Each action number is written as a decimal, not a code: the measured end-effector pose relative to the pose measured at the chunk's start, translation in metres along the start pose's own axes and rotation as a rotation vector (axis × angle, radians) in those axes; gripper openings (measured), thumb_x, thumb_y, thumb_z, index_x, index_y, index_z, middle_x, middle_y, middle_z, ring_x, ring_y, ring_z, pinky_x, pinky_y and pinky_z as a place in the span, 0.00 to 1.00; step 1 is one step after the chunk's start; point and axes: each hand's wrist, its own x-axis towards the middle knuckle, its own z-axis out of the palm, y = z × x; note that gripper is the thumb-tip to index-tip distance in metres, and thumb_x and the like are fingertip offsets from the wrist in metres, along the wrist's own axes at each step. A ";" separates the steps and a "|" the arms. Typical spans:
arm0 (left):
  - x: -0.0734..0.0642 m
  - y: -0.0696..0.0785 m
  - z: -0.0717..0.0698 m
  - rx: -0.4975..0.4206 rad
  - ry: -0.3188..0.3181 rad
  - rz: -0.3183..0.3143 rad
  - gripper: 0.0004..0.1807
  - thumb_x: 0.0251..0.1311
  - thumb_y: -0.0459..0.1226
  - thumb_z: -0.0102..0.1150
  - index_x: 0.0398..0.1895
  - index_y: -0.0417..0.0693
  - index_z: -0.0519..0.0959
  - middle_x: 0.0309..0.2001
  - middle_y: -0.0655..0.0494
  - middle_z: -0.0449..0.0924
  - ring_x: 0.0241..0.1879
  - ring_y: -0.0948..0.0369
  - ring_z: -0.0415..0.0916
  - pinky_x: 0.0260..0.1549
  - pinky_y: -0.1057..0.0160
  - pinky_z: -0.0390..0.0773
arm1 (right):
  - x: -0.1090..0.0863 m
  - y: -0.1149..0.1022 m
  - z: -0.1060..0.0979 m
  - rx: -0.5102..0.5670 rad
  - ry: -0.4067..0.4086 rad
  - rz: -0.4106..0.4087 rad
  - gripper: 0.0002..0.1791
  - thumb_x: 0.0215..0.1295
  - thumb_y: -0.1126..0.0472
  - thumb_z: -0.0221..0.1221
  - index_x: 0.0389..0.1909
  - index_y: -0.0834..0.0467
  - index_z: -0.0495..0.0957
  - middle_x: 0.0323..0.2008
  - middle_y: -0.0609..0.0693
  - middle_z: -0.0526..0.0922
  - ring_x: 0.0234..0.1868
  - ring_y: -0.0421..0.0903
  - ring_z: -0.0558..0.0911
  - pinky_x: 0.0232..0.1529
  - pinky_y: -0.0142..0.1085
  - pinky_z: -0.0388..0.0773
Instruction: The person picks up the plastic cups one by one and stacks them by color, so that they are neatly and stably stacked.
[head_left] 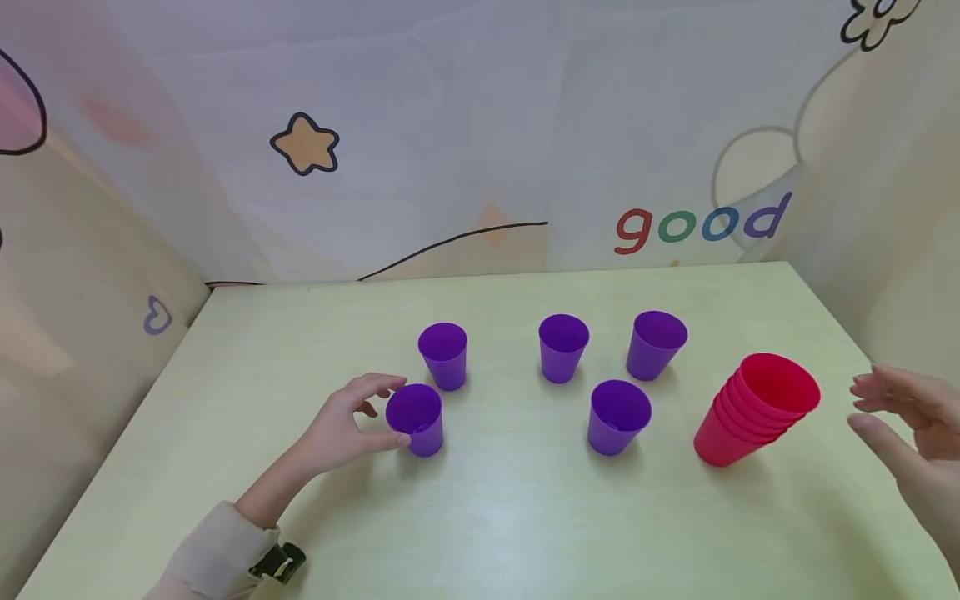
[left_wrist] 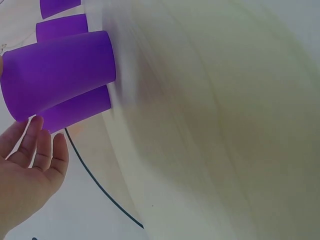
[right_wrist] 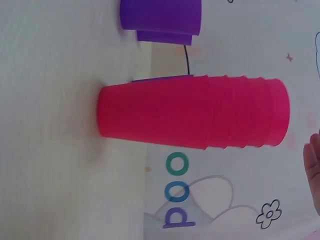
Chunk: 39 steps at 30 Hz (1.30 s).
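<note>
Red plastic cups, tapered and nested into one leaning-looking stack (head_left: 756, 410), stand on the table with their rims showing as stepped ridges up the side. The right hand (head_left: 911, 433) is just to the right of that stack and apart from it, thumb spread from the fingers, which are relaxed and bent a little toward the cups — its grasp is released, holding nothing.

Well to the left of the stack, the left hand (head_left: 348, 421) reaches in with the palm turned toward a single purple tapered plastic cup (head_left: 426, 433). The thumb lies by the near side of its rim and the index finger by the far side, while the other fingers bend loosely; whether they actually pinch the cup I cannot tell. That cup stands upright on the table. A pale, soft-looking sleeve (head_left: 225, 546) ends at this wrist, with a dark strapped device (head_left: 277, 562) beside it.

Four more purple cups (head_left: 617, 421) of the same smooth, round-mouthed shape stand upright left of the stack — one just beside it, the others farther back, the last well to the left. Beneath the stack is a pale yellow-green table (head_left: 510, 517) with a smooth surface; behind it hangs a creased whitish backdrop (head_left: 465, 133), printed with an outlined orange star (head_left: 305, 144) and coloured lettering reading "good" (head_left: 701, 223).
</note>
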 end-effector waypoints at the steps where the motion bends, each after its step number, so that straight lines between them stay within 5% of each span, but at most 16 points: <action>1: 0.000 0.000 0.000 -0.001 -0.001 -0.001 0.33 0.39 0.36 0.73 0.53 0.42 0.73 0.47 0.54 0.75 0.44 0.57 0.69 0.36 0.60 0.73 | 0.003 -0.004 0.005 -0.063 -0.019 0.000 0.25 0.50 0.76 0.62 0.48 0.83 0.66 0.41 0.56 0.79 0.41 0.45 0.78 0.47 0.26 0.68; 5: 0.000 0.000 -0.001 -0.006 -0.004 -0.009 0.32 0.39 0.37 0.73 0.53 0.43 0.74 0.45 0.54 0.76 0.43 0.57 0.69 0.37 0.59 0.72 | 0.011 -0.016 0.030 -0.389 -0.143 -0.023 0.22 0.53 0.66 0.64 0.41 0.80 0.73 0.37 0.51 0.81 0.36 0.38 0.77 0.43 0.23 0.69; 8: 0.000 0.000 -0.002 -0.002 -0.002 -0.017 0.32 0.39 0.38 0.73 0.52 0.43 0.74 0.44 0.54 0.77 0.42 0.58 0.69 0.36 0.58 0.72 | 0.014 -0.015 0.050 -0.645 -0.235 -0.114 0.23 0.55 0.53 0.63 0.37 0.73 0.78 0.33 0.50 0.81 0.33 0.33 0.76 0.39 0.18 0.69; 13: 0.000 0.001 -0.004 0.010 0.010 -0.021 0.31 0.39 0.37 0.73 0.51 0.42 0.75 0.42 0.54 0.77 0.42 0.58 0.69 0.36 0.58 0.73 | 0.014 0.005 0.073 -0.809 -0.339 -0.183 0.31 0.56 0.40 0.56 0.39 0.67 0.80 0.34 0.50 0.82 0.37 0.27 0.76 0.40 0.16 0.68; 19: 0.001 0.002 -0.004 0.007 0.014 -0.026 0.31 0.39 0.37 0.73 0.51 0.42 0.74 0.41 0.54 0.77 0.41 0.58 0.69 0.35 0.59 0.73 | 0.012 0.026 0.090 -0.906 -0.400 0.015 0.35 0.43 0.48 0.70 0.52 0.61 0.75 0.45 0.53 0.80 0.46 0.36 0.76 0.45 0.17 0.66; 22: 0.001 0.002 -0.004 0.010 0.014 -0.027 0.31 0.39 0.37 0.73 0.51 0.42 0.74 0.41 0.54 0.77 0.41 0.57 0.69 0.35 0.58 0.73 | 0.011 0.034 0.098 -0.943 -0.431 0.186 0.39 0.38 0.57 0.73 0.55 0.62 0.71 0.48 0.55 0.77 0.43 0.46 0.78 0.42 0.29 0.74; 28: 0.002 0.004 -0.004 0.011 0.004 -0.027 0.30 0.39 0.37 0.73 0.50 0.42 0.75 0.41 0.55 0.77 0.41 0.57 0.69 0.34 0.58 0.73 | 0.015 0.047 0.104 -0.894 -0.474 0.562 0.45 0.44 0.47 0.69 0.59 0.68 0.64 0.50 0.64 0.73 0.45 0.61 0.76 0.41 0.51 0.75; 39: 0.002 0.004 0.003 -0.074 -0.017 -0.100 0.31 0.40 0.38 0.73 0.51 0.42 0.74 0.41 0.53 0.77 0.43 0.55 0.68 0.37 0.53 0.74 | 0.012 0.059 0.102 -0.827 -0.495 0.659 0.43 0.45 0.48 0.69 0.58 0.68 0.65 0.50 0.63 0.74 0.44 0.57 0.76 0.40 0.47 0.76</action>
